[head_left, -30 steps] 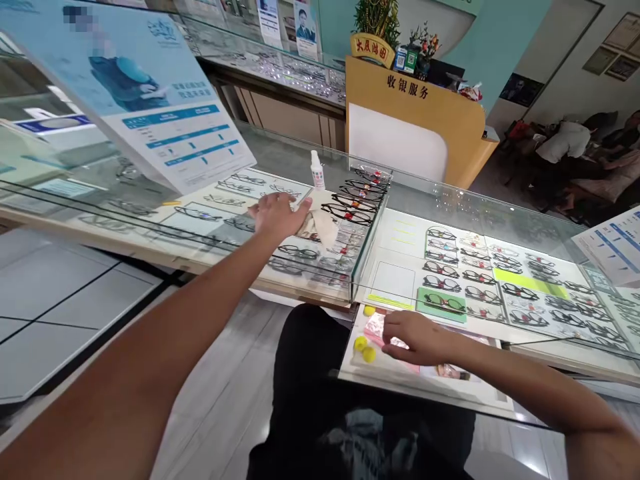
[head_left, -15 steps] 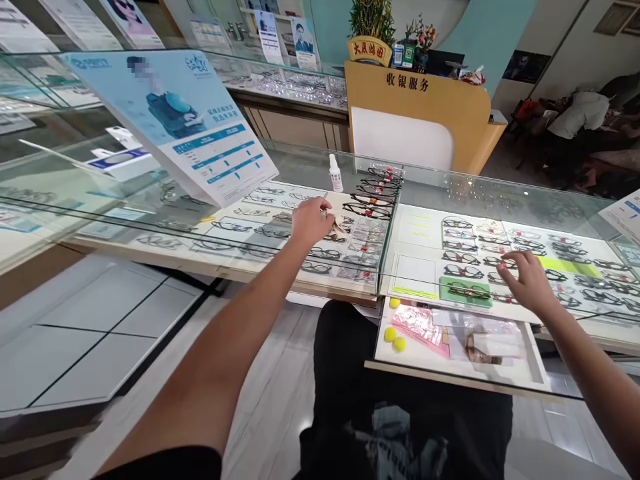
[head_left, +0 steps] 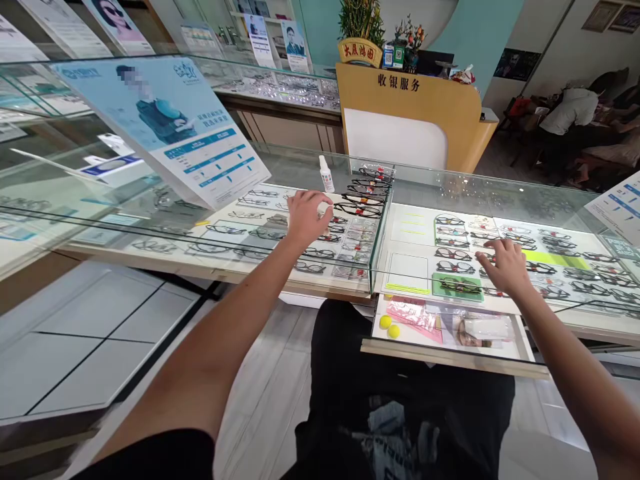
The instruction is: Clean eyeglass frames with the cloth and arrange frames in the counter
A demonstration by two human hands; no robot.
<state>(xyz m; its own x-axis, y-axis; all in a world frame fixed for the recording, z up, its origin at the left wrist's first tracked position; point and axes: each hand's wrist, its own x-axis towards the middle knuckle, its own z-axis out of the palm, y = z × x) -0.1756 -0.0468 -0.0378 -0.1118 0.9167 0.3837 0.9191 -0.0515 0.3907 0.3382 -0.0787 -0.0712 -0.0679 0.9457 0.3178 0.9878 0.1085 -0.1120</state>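
Observation:
My left hand (head_left: 304, 215) rests on the glass counter top (head_left: 300, 167), fingers curled over a bunched pale cloth (head_left: 324, 209) that barely shows. Just beyond it stand a small white spray bottle (head_left: 326, 175) and a row of dark-framed glasses (head_left: 365, 195) laid on the glass. My right hand (head_left: 505, 263) reaches into the lit display tray (head_left: 410, 267) with its fingers apart, hovering over rows of glasses beside a green pad (head_left: 457, 287) bearing one pair. It holds nothing.
Below the tray a drawer (head_left: 450, 353) is pulled out, with two yellow balls (head_left: 389, 327) and pink packets (head_left: 415, 313). A slanted poster stand (head_left: 165, 127) sits at the left. A yellow cashier desk (head_left: 415, 113) and seated people (head_left: 570, 120) are behind.
My right hand left the pink packets in the drawer and moved up into the glasses tray. My left hand, flat on the spread cloth before, has gathered it up under its fingers.

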